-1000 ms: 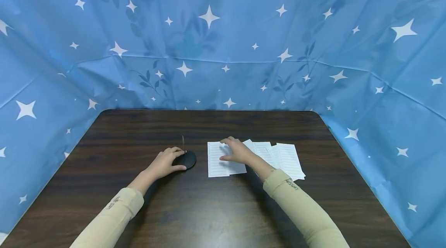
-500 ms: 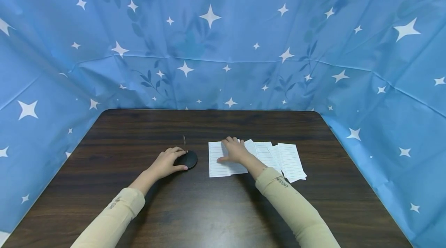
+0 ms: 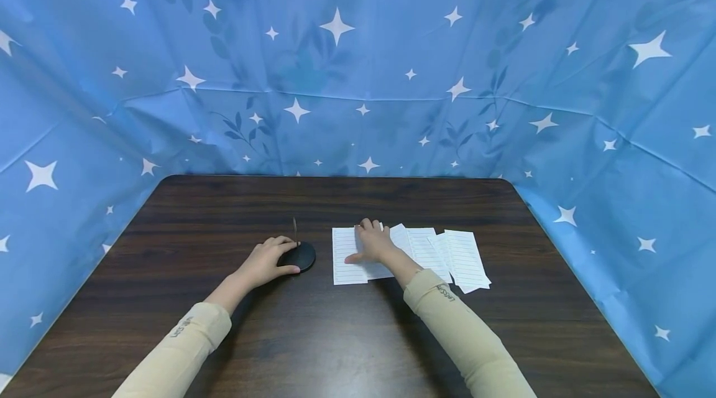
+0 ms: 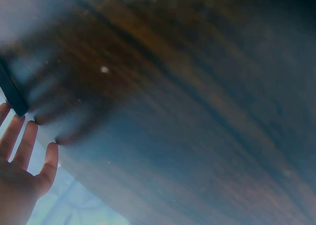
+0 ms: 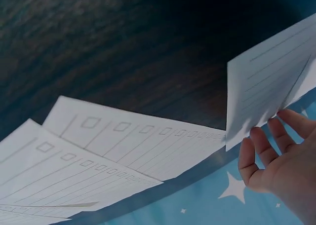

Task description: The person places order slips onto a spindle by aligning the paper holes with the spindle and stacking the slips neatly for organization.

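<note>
A bill spike with a round black base point(image 3: 299, 257) and a thin upright rod point(image 3: 294, 231) stands left of the table's middle. My left hand point(image 3: 267, 263) holds the base at its left side, thumb on the near edge and fingers on the far side; in the left wrist view, fingertips meet the dark rim point(image 4: 12, 89). To the right lie white lined paper slips point(image 3: 348, 266), partly overlapping. Over the left slips is my right hand point(image 3: 375, 244), fingers spread and thumb out to the left. In the right wrist view its fingertips touch a slip point(image 5: 266, 82) near its edge.
More lined slips with small printed boxes point(image 3: 465, 258) fan out to the right, beneath and beyond the right forearm. They lie on a dark wood-grain table point(image 3: 335, 329). A blue cloth with white stars point(image 3: 358, 62) hangs behind and along the sides.
My right hand has moved slightly left and settled onto the left slips, its forearm swinging left as well. The left hand stays at the spike's base.
</note>
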The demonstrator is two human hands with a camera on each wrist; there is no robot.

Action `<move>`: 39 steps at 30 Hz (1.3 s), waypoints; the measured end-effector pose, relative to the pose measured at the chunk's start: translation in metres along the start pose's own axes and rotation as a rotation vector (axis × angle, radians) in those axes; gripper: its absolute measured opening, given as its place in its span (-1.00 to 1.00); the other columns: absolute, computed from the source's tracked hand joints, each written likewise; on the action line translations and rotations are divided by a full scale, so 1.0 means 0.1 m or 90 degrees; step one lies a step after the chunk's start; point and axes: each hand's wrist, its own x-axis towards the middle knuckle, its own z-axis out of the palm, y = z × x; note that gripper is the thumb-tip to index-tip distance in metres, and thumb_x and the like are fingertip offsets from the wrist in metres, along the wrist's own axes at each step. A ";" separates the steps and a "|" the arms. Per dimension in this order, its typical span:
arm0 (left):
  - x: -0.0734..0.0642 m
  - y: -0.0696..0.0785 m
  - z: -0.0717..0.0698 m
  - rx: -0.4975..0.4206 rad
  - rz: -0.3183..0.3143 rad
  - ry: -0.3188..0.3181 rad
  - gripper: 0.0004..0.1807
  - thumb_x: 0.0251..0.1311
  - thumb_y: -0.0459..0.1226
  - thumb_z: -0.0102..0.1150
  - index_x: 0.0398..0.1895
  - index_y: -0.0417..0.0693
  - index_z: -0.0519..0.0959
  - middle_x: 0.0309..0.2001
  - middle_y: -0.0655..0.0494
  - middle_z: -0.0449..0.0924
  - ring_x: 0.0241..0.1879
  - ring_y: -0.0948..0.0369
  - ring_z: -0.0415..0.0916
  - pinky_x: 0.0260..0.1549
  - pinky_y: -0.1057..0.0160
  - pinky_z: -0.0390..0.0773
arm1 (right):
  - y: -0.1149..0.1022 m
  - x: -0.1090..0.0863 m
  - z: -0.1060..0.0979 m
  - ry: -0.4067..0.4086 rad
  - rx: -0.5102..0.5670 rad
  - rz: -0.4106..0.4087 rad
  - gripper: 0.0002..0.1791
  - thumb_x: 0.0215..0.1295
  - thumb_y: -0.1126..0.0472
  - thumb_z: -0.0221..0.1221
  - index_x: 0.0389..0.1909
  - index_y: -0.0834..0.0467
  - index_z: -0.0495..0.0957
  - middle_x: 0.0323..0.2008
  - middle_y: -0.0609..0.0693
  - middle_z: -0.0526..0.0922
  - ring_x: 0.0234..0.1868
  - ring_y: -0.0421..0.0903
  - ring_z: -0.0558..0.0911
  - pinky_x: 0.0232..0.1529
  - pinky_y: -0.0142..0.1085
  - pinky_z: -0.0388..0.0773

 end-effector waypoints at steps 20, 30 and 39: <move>0.01 0.00 0.01 0.003 0.004 0.005 -0.32 0.07 0.03 0.27 0.21 -0.15 0.44 0.16 -0.12 0.44 0.17 -0.11 0.37 0.07 -0.25 0.35 | -0.08 -0.02 0.08 0.053 0.173 0.016 -0.08 -0.16 0.02 0.48 0.21 0.19 0.23 -0.02 0.24 0.59 0.00 0.18 0.56 -0.03 0.02 0.51; 0.01 0.03 -0.01 0.005 -0.010 -0.005 -0.31 0.08 0.04 0.26 0.22 -0.15 0.44 0.17 -0.12 0.44 0.18 -0.10 0.36 0.09 -0.23 0.34 | -0.14 -0.02 0.10 0.055 0.322 0.062 0.14 -0.08 0.33 0.41 0.42 0.26 -0.16 -0.18 0.35 0.63 -0.19 0.17 0.64 -0.12 -0.06 0.57; 0.02 0.02 0.00 0.002 -0.013 -0.008 -0.30 0.08 0.04 0.27 0.23 -0.15 0.43 0.18 -0.11 0.44 0.18 -0.10 0.35 0.09 -0.23 0.34 | -0.01 0.05 0.14 0.110 0.403 0.043 -0.30 -0.07 0.42 0.33 0.15 0.43 0.30 -0.04 0.35 0.57 -0.02 0.22 0.59 -0.01 0.00 0.54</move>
